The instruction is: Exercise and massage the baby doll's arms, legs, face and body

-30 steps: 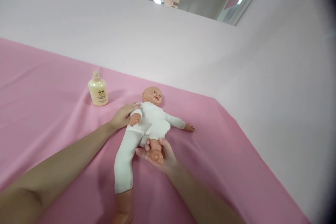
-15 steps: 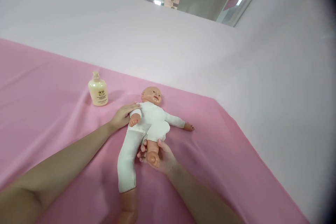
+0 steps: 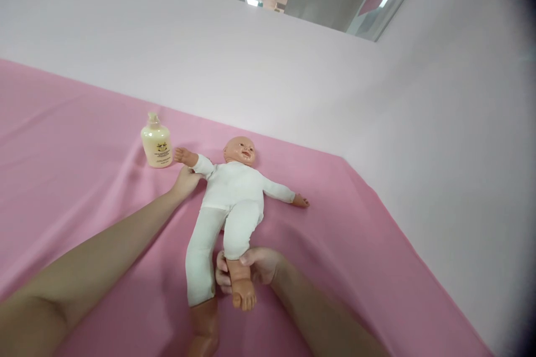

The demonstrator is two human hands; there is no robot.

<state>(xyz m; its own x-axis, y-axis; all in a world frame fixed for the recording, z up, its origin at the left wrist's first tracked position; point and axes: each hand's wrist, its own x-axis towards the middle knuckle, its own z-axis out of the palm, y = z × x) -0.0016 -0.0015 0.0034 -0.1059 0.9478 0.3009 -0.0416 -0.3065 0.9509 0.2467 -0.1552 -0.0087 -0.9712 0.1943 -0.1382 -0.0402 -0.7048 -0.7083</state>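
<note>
A baby doll in a white bodysuit lies on its back on a pink cloth, head toward the wall. My left hand sits under the doll's raised arm near its shoulder, touching it; how far the fingers close I cannot make out. My right hand is wrapped around the ankle of one doll leg, which is stretched out straight toward me. The other leg lies flat beside it, its bare foot near the bottom edge.
A cream-coloured pump bottle stands upright on the cloth just left of the doll's raised hand. A pale wall runs along the far side and the right side of the cloth.
My right hand has pulled the bent doll leg out straight toward me. The doll's arm near my left hand has swung up and outward toward the bottle.
</note>
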